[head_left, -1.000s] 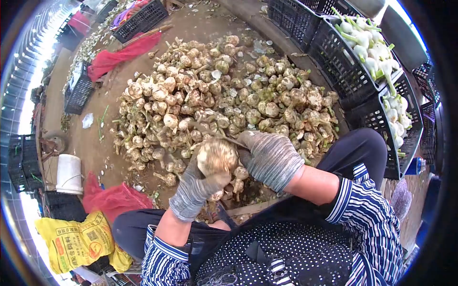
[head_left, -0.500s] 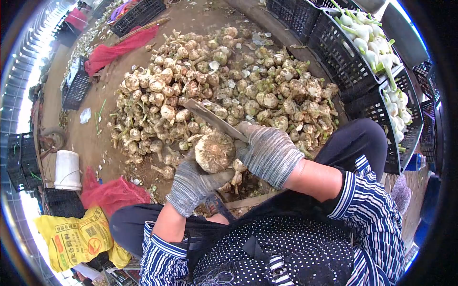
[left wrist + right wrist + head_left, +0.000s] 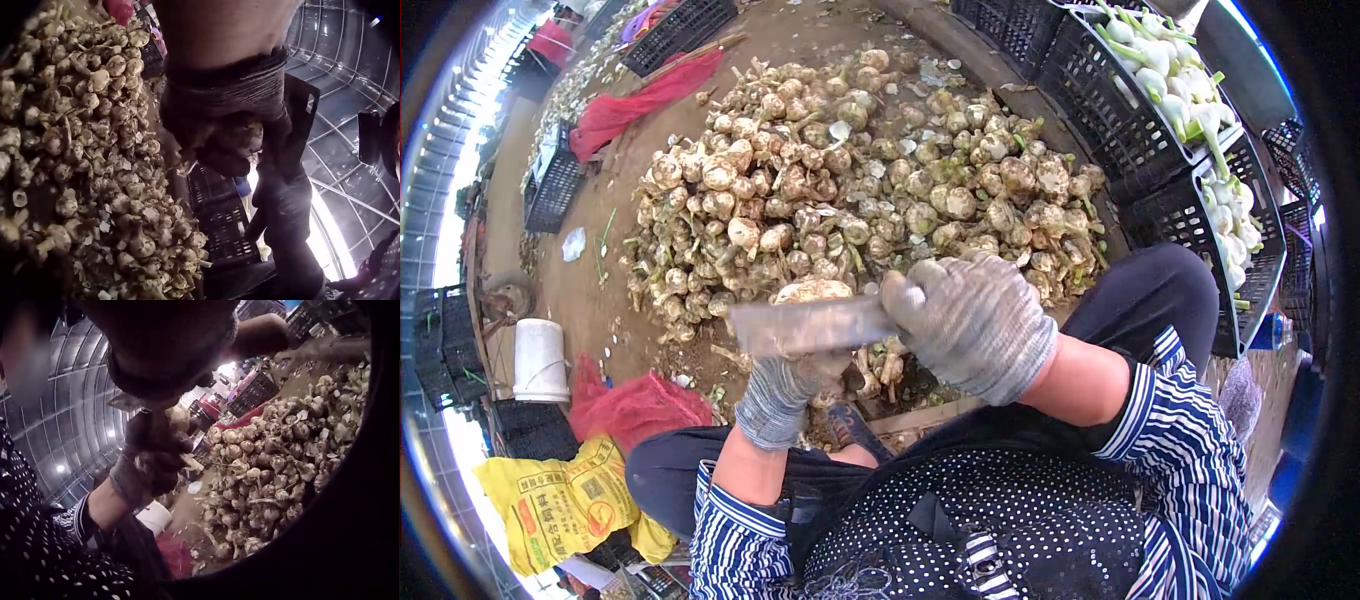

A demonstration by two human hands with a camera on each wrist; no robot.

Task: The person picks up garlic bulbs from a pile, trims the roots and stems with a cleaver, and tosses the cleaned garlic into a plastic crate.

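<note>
In the head view the gloved left hand (image 3: 785,385) grips a dirty bulb (image 3: 812,293) from below, fingers curled round it, near the middle of the scene just above the person's lap. The gloved right hand (image 3: 970,320) is closed round the handle of a broad knife (image 3: 810,325), whose flat blade lies across the bulb and hides most of it. The left wrist view shows what the head view hides: the bulb's underside (image 3: 240,140) cupped in the glove (image 3: 219,94), with a black crate (image 3: 219,222) beyond. The right wrist view looks up along the left forearm to the left hand (image 3: 153,459) with the bulb (image 3: 178,419) on top; the right hand itself is only a dark mass at the top, so its grip probably cannot be judged there.

Far of the hands, a large heap of unpeeled bulbs (image 3: 850,180) covers the dirt floor (image 3: 590,290), reaching almost to the person's knees. On the right, black crates (image 3: 1120,130) of cleaned white bulbs (image 3: 1170,75) stand close beside the right leg. On the left the floor is more open, with a white bucket (image 3: 540,360), a red net bag (image 3: 635,410) and a yellow sack (image 3: 560,505) nearer.
</note>
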